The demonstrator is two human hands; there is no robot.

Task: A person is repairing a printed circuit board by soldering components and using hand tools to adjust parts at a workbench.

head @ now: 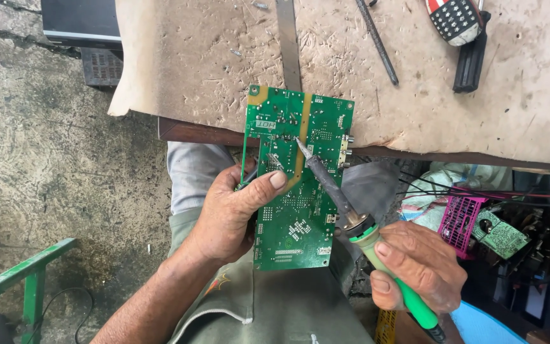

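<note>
Your left hand (227,220) holds the green circuit board (297,178) by its left edge, thumb on top, fingers pinching it; the board leans on the worktop (224,64) edge. Your right hand (418,264) has its fingers closed around the soldering iron (351,216), tip touching the board.

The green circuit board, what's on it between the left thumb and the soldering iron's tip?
In the head view, only bare green circuit board with a tan strip lies between the left hand thumb and the soldering iron tip.
</note>
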